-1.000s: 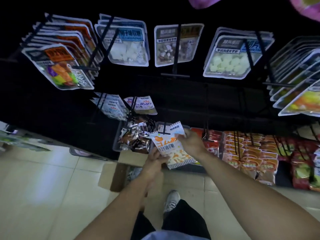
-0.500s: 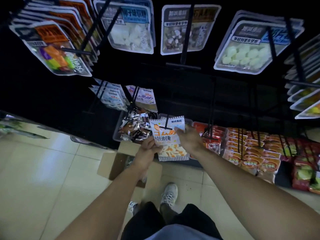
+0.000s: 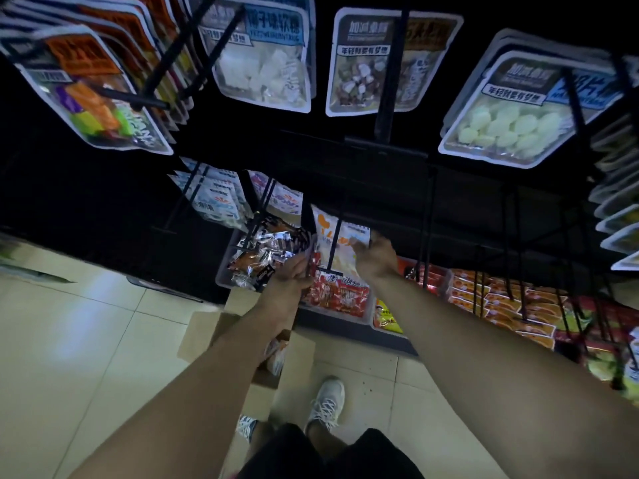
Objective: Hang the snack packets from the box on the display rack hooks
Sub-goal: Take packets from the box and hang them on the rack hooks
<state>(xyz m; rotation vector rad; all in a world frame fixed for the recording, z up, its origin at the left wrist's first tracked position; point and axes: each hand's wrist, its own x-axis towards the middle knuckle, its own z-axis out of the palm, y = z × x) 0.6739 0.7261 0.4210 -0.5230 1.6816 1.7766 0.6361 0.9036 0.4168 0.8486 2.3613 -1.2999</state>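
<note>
Head view
Right hand (image 3: 375, 259): raised to the rack, fingers curled on the right edge of the white-and-orange snack packet (image 3: 337, 242), gripping it.
Left hand (image 3: 294, 274): raised just left of the packet, fingers bent at its lower left edge; whether they grip it cannot be told.
Snack packet: on a black hook (image 3: 335, 247) of the lower row, the hook's rod crossing its face; tilted.
Box (image 3: 242, 344): cardboard, flaps open, on the tiled floor (image 3: 69, 340) below the left forearm; one packet visible inside.
Display rack (image 3: 383, 146): black; large pouches hang along the top row, small packets left of the hands.
Bins: a grey bin (image 3: 224, 271) of dark wrapped snacks left of the hands, red packs beneath them.
</note>
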